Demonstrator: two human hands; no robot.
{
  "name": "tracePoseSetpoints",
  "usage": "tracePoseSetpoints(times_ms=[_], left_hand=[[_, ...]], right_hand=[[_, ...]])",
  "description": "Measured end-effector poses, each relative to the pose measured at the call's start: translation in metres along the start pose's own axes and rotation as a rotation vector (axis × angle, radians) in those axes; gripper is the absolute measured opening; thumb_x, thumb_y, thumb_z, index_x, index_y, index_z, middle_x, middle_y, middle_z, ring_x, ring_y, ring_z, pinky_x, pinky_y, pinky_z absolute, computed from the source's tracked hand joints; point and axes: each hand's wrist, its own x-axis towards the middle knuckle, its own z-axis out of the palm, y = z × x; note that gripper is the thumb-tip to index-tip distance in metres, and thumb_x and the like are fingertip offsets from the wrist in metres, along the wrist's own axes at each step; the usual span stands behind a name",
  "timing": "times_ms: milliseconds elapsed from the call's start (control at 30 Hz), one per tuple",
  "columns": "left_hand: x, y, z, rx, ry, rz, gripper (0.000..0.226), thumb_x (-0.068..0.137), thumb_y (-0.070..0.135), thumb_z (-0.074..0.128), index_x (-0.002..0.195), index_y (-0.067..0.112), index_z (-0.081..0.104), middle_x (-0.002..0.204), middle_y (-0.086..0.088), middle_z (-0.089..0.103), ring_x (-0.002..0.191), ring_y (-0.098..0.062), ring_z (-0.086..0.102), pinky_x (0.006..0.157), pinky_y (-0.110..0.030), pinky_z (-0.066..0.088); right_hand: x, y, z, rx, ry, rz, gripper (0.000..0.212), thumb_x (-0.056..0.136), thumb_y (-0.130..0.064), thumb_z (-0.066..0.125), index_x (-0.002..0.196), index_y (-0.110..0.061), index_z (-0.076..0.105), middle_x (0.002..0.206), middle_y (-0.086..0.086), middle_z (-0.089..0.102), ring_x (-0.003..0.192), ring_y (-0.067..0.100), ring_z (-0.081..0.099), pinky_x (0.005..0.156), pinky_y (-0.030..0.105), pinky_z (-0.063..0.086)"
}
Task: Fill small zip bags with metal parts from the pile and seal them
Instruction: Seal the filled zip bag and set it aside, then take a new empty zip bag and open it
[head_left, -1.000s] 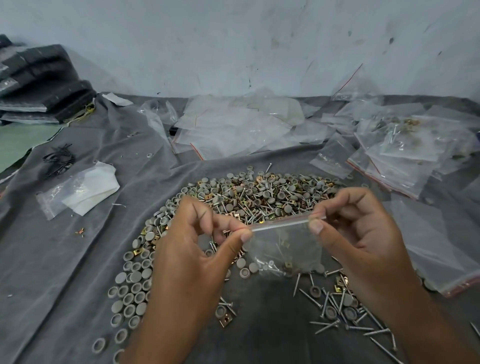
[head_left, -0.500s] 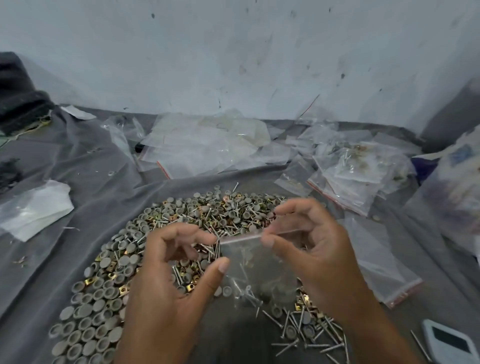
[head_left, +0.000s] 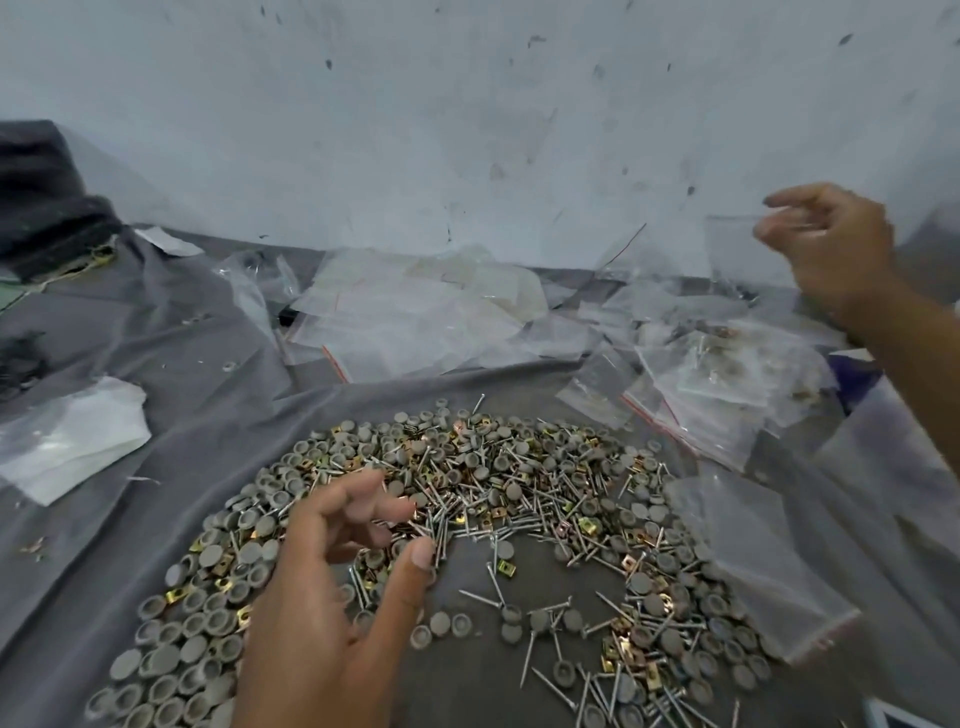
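A wide pile of metal parts (head_left: 519, 499), grey caps, nails and brass clips, lies on the grey cloth (head_left: 171, 332). My left hand (head_left: 332, 597) hovers over the pile's left side, fingers loosely curled, thumb near the nails, holding nothing. My right hand (head_left: 831, 249) is raised at the far right in front of the wall. It pinches the top corner of a small clear zip bag (head_left: 737, 254), which hangs blurred with a few parts at its bottom.
Filled zip bags (head_left: 727, 374) are heaped at the back right and empty zip bags (head_left: 415, 317) at the back centre. One empty bag (head_left: 753, 561) lies on the pile's right edge. A white plastic packet (head_left: 72, 436) sits left, a dark stack (head_left: 41, 208) far left.
My right hand has carried the filled bag up and to the right, away from the pile. My left hand let go of the bag and dropped over the pile.
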Motion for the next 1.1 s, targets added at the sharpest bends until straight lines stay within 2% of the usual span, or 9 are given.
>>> tracePoseSetpoints(times_ms=[67,200,567,667,733,800,867,1000,1100], left_hand=[[0.001,-0.002,-0.001,-0.001,0.001,0.005,0.045,0.078,0.056,0.058,0.121,0.047,0.047,0.108,0.022,0.068,0.095,-0.009,0.065,0.072,-0.015,0.051],[0.002,-0.003,-0.001,0.019,-0.003,0.0,0.043,0.078,0.056,0.057,0.12,0.05,0.047,0.108,0.022,0.067,0.093,-0.01,0.065,0.071,-0.009,0.048],[-0.002,0.001,-0.001,0.03,-0.032,-0.036,0.041,0.081,0.057,0.054,0.12,0.045,0.047,0.11,0.022,0.066,0.099,-0.006,0.063,0.084,-0.018,0.046],[-0.002,0.003,-0.002,0.019,-0.042,-0.043,0.041,0.081,0.058,0.053,0.119,0.045,0.048,0.111,0.021,0.066,0.1,-0.007,0.063,0.084,-0.021,0.047],[-0.002,0.004,-0.003,0.01,-0.041,-0.045,0.039,0.082,0.057,0.053,0.119,0.047,0.047,0.111,0.02,0.066,0.1,-0.008,0.063,0.083,-0.023,0.047],[-0.002,0.005,-0.003,-0.002,-0.039,-0.051,0.037,0.082,0.057,0.053,0.118,0.05,0.046,0.11,0.021,0.066,0.101,-0.009,0.063,0.082,-0.016,0.046],[-0.003,0.008,-0.002,-0.01,-0.042,-0.058,0.036,0.082,0.057,0.053,0.118,0.051,0.046,0.111,0.022,0.066,0.101,-0.008,0.063,0.074,-0.009,0.046],[-0.005,0.011,0.0,-0.034,-0.056,-0.072,0.037,0.081,0.059,0.053,0.117,0.053,0.046,0.111,0.022,0.065,0.102,-0.007,0.062,0.069,-0.009,0.048],[-0.005,0.013,0.001,-0.039,-0.058,-0.081,0.039,0.08,0.06,0.053,0.117,0.049,0.047,0.112,0.022,0.065,0.102,-0.008,0.062,0.073,-0.009,0.046]], right_hand=[[-0.005,0.037,0.009,-0.196,-0.084,0.079,0.023,0.091,-0.023,0.073,0.114,-0.02,0.074,0.104,0.005,0.074,0.09,0.015,0.066,0.075,0.011,0.047],[-0.048,0.092,0.026,-0.43,-0.211,0.168,0.019,0.094,-0.01,0.068,0.111,-0.007,0.075,0.112,0.018,0.073,0.094,0.027,0.062,0.081,0.028,0.04],[-0.09,0.065,0.007,-0.333,-0.113,0.095,0.015,0.093,-0.014,0.07,0.108,-0.014,0.07,0.103,0.001,0.066,0.094,0.018,0.058,0.081,0.029,0.04],[-0.128,0.043,-0.014,-0.383,-0.468,0.088,0.014,0.091,-0.019,0.073,0.102,-0.024,0.067,0.101,-0.003,0.07,0.09,0.015,0.065,0.079,0.03,0.049],[-0.168,0.038,-0.029,-0.52,-0.882,0.159,0.025,0.088,-0.032,0.077,0.107,-0.035,0.061,0.107,-0.011,0.068,0.094,0.003,0.064,0.084,0.019,0.05],[-0.207,0.04,-0.043,-0.661,-1.069,0.213,0.045,0.081,-0.047,0.079,0.115,-0.042,0.05,0.113,-0.021,0.059,0.101,-0.001,0.06,0.084,0.011,0.046],[-0.233,0.041,-0.052,-0.65,-0.974,0.217,0.045,0.077,-0.045,0.084,0.106,-0.046,0.049,0.11,-0.025,0.057,0.098,-0.004,0.059,0.078,0.008,0.043],[-0.246,0.041,-0.055,-0.572,-0.719,0.156,0.034,0.085,-0.014,0.079,0.077,-0.043,0.064,0.084,-0.023,0.07,0.081,-0.007,0.064,0.074,0.02,0.05],[-0.249,0.034,-0.054,-0.578,-0.687,0.144,0.036,0.085,-0.008,0.078,0.078,-0.041,0.065,0.08,-0.022,0.07,0.077,-0.011,0.063,0.067,0.009,0.045]])
